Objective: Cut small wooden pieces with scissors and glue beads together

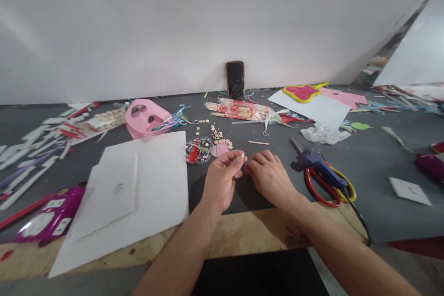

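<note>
Plywood surface under a grey mat. Landmark: round clear container, holding googly eyes and red pieces. Pale beads and a pink paper square lie just right of it. Further right, left hand, grip pinching a small white bit at the fingertips. Right hand just beside that bit, grip loosely curled, empty.

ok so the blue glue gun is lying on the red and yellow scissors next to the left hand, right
Wrong hand: the head view shows the blue glue gun lying on the red and yellow scissors next to the right hand, not the left.
</note>
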Demonstrator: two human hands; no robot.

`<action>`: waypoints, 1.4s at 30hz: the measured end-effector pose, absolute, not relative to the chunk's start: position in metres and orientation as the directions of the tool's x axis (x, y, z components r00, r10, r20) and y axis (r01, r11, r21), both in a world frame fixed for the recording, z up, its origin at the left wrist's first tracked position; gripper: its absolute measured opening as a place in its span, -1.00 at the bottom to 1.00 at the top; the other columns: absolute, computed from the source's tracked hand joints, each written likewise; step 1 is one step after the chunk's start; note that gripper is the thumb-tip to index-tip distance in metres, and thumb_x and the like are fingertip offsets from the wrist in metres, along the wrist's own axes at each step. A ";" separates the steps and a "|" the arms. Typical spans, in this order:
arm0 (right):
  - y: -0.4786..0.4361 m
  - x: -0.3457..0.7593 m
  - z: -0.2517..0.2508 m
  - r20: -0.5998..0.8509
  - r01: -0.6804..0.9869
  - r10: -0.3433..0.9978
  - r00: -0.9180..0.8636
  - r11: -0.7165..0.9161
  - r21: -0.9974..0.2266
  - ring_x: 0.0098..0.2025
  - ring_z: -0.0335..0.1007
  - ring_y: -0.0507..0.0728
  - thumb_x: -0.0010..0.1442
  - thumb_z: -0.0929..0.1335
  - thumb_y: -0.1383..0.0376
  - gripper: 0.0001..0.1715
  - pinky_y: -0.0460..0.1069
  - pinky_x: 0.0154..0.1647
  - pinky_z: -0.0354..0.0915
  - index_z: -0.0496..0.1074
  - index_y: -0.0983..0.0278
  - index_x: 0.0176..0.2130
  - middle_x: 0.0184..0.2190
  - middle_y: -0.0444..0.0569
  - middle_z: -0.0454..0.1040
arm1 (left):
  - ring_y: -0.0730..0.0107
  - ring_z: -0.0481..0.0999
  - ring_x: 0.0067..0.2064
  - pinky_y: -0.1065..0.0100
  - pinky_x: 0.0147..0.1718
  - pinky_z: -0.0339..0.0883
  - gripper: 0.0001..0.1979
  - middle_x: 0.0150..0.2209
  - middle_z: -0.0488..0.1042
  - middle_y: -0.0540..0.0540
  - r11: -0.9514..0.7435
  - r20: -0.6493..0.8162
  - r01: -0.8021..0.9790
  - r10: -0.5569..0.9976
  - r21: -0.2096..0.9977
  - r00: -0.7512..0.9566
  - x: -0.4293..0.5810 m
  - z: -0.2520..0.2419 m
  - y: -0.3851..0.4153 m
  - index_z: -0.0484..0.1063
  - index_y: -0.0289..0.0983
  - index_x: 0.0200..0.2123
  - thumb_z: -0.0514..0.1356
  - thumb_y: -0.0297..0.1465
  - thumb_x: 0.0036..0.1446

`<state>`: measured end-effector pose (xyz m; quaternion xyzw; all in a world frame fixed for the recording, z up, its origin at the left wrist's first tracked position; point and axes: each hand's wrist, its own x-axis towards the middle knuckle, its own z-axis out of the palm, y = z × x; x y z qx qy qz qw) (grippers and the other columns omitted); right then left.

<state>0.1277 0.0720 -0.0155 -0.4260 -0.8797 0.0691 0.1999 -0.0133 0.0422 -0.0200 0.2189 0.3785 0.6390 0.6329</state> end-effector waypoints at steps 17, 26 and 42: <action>0.045 0.124 -0.024 -0.106 -0.314 0.972 -0.209 -0.169 -0.934 -0.47 0.19 -0.02 0.08 0.42 0.12 -0.75 -0.08 -0.44 0.13 0.45 0.26 -0.36 -0.50 -0.16 0.33 | 0.46 0.49 -0.33 0.45 -0.31 0.37 -0.94 -0.38 0.54 0.00 -0.221 0.257 0.187 0.945 0.957 -0.201 -0.002 -0.019 0.029 0.50 -0.24 -0.36 0.21 -0.42 0.09; 0.042 0.123 -0.027 -0.132 -0.332 0.958 -0.255 -0.215 -0.918 -0.49 0.18 -0.04 0.15 0.38 0.12 -0.75 -0.09 -0.45 0.10 0.40 0.25 -0.39 -0.54 -0.19 0.30 | 0.49 0.48 -0.34 0.48 -0.33 0.37 -0.96 -0.39 0.52 0.02 -0.264 0.315 0.247 0.929 0.932 -0.194 -0.001 -0.019 0.028 0.48 -0.24 -0.37 0.21 -0.46 0.10; 0.041 0.124 -0.026 -0.101 -0.322 0.962 -0.254 -0.182 -0.929 -0.49 0.19 -0.04 0.15 0.38 0.10 -0.73 -0.09 -0.42 0.13 0.36 0.23 -0.41 -0.53 -0.21 0.29 | 0.46 0.50 -0.34 0.45 -0.33 0.39 -0.95 -0.40 0.53 0.01 -0.251 0.302 0.247 0.933 0.936 -0.196 0.000 -0.021 0.028 0.49 -0.22 -0.38 0.22 -0.44 0.10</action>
